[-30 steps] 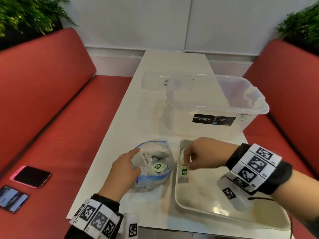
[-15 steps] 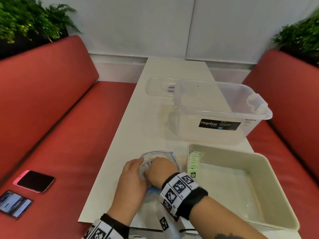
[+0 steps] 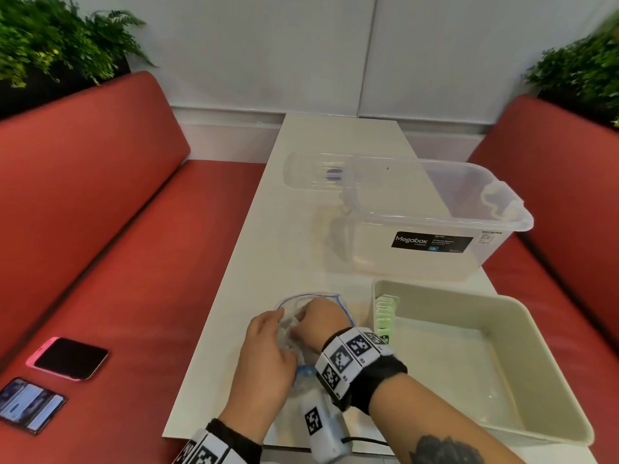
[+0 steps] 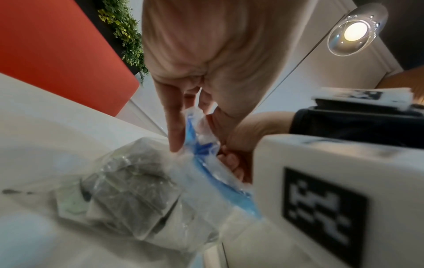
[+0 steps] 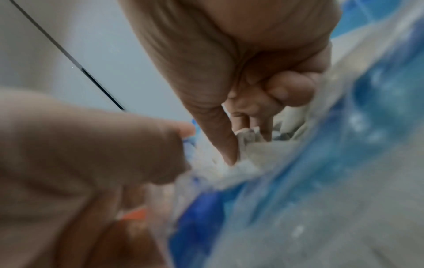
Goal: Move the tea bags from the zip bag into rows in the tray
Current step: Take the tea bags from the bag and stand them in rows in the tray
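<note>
Head view, hands: the left hand [image 3: 268, 360] grips the near edge of the zip bag [image 3: 313, 298], seemingly to keep its mouth spread; the right hand [image 3: 316, 324] reaches into that mouth, fingers hidden among the contents.
Head view, tray: the tray [image 3: 542, 390] sits on the white bench [image 3: 254, 262] just right of the bag, close enough for a short carry. A row of tea bags [image 3: 385, 313] with green tags stands on edge against its far-left wall; most of the floor is bare, so the task looks to be at an early stage.
Head view, writing: the clear storage box [image 3: 435, 222] behind the tray carries a black label reading "Megabox"; the smaller print is too fine to read. Two phones [image 3: 68, 358] lie on the red seat.
Left wrist view: the left fingers [image 4: 174, 127] and thumb pinch the blue zip strip, holding the bag's edge up; dark tea bags show through the clear film below.
Right wrist view: the right fingers [image 5: 227, 141] dig into white paper packets inside the bag; blur hides whether one is pinched yet, so I cannot tell its grasp.
</note>
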The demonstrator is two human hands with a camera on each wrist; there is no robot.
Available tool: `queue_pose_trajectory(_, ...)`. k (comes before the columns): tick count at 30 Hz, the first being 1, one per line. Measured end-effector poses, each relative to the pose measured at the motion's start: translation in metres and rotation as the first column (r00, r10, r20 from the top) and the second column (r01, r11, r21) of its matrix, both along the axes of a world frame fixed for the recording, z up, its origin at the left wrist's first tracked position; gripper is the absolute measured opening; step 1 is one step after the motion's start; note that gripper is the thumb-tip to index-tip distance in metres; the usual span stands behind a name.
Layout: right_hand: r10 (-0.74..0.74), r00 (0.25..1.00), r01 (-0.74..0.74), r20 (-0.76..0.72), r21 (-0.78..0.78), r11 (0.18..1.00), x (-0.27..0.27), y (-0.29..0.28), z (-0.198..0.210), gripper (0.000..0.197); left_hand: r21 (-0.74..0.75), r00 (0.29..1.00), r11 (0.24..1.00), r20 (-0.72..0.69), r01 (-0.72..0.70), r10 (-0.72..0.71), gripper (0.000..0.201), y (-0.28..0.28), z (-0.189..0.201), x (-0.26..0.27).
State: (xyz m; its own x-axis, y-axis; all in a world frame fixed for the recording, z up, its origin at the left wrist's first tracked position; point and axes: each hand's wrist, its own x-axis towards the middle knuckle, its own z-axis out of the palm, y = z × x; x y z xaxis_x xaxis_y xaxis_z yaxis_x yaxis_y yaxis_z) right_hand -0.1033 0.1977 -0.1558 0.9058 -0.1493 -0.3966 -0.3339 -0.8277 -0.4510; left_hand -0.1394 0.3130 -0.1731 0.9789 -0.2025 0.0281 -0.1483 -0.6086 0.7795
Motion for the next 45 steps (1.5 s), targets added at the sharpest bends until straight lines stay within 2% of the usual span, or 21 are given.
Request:
queue_pose_trajectory(5, -0.145, 0.972, 0.132, 0.183, 0.082, 0.988, -0.009, -0.015, 0.022, 0.019, -0.027, 0.998, 0.999, -0.052, -0.042, 0.041, 0.062, 0.002, 0.002, 0.012)
queue_pose_trajectory(9, -0.202, 0.949, 0.150, 0.241, 0.219, 0.964, -0.015, -0.038, 0.038, 0.011, -0.022, 0.997, 0.999, -0.072, -0.028, 0.027, 0.057, 0.003, 0.003, 0.017)
queue_pose_trajectory(14, -0.351, 0.922, 0.227, 0.163, 0.507, 0.831, -0.017, -0.054, 0.041, 0.011, 0.019, 0.998, 0.998, -0.005, -0.065, 0.065, 0.051, -0.002, 0.008, 0.015)
queue_pose_trajectory(17, -0.412, 0.906, 0.255, 0.099, 0.648, 0.717, -0.019, -0.057, 0.044, 0.013, -0.212, 0.988, 0.971, 0.086, -0.108, 0.128, 0.049, -0.007, 0.025, 0.009)
queue_pose_trajectory(19, -0.414, 0.909, 0.243, 0.047, 0.747, 0.618, -0.022, -0.060, 0.050, 0.018, -0.456, 0.987, 0.879, 0.016, -0.136, 0.161, 0.055, -0.012, 0.043, 0.004)
queue_pose_trajectory(20, -0.395, 0.919, 0.230, 0.020, 0.785, 0.575, -0.024, -0.061, 0.054, 0.015, -0.585, 0.986, 0.794, -0.077, -0.164, 0.147, 0.060, -0.014, 0.050, 0.004)
queue_pose_trajectory(22, -0.326, 0.945, 0.199, -0.024, 0.835, 0.514, -0.028, -0.062, 0.064, 0.008, -0.775, 0.951, 0.574, -0.308, -0.264, 0.021, 0.070, -0.018, 0.058, 0.006)
queue_pose_trajectory(24, -0.249, 0.968, 0.159, -0.036, 0.855, 0.494, -0.034, -0.061, 0.073, 0.009, -0.834, 0.840, 0.359, -0.507, -0.420, -0.195, 0.078, -0.024, 0.062, 0.010)
queue_pose_trajectory(26, -0.205, 0.979, 0.115, -0.006, 0.844, 0.524, -0.039, -0.060, 0.080, 0.016, -0.808, 0.697, 0.228, -0.586, -0.544, -0.412, 0.081, -0.030, 0.067, 0.010)
queue_pose_trajectory(27, -0.198, 0.980, 0.091, 0.029, 0.817, 0.569, -0.041, -0.059, 0.083, 0.019, -0.797, 0.637, 0.180, -0.577, -0.577, -0.511, 0.079, -0.033, 0.069, 0.010)
queue_pose_trajectory(28, -0.193, 0.978, 0.063, 0.084, 0.759, 0.648, -0.043, -0.058, 0.084, 0.022, -0.793, 0.593, 0.140, -0.547, -0.593, -0.591, 0.075, -0.035, 0.072, 0.009)
queue_pose_trajectory(30, -0.177, 0.955, 0.024, 0.239, 0.531, 0.847, -0.047, -0.058, 0.083, 0.024, -0.796, 0.559, 0.096, -0.500, -0.598, -0.662, 0.064, -0.041, 0.077, 0.006)
queue_pose_trajectory(32, -0.157, 0.898, 0.010, 0.410, 0.338, 0.941, -0.051, -0.059, 0.081, 0.025, -0.784, 0.562, 0.071, -0.502, -0.617, -0.657, 0.055, -0.048, 0.075, 0.006)
queue_pose_trajectory(35, -0.075, 0.830, -0.084, 0.553, 0.257, 0.963, -0.062, -0.061, 0.086, 0.028, -0.760, 0.565, 0.059, -0.530, -0.647, -0.632, 0.049, -0.057, 0.073, 0.007)
queue_pose_trajectory(39, 0.203, 0.847, -0.224, 0.491, -0.015, 0.974, -0.073, -0.064, 0.090, 0.046, -0.731, 0.543, 0.051, -0.550, -0.681, -0.634, 0.036, -0.070, 0.071, 0.007)
queue_pose_trajectory(43, 0.154, 0.834, -0.162, 0.530, -0.031, 0.986, -0.075, -0.076, 0.088, 0.027, -0.736, 0.560, 0.033, -0.542, -0.676, -0.626, 0.038, -0.083, 0.069, 0.006)
queue_pose_trajectory(45, 0.134, 0.840, -0.150, 0.526, -0.011, 0.989, -0.075, -0.085, 0.089, 0.017, -0.764, 0.585, 0.042, -0.526, -0.643, -0.617, 0.031, -0.088, 0.069, 0.006)
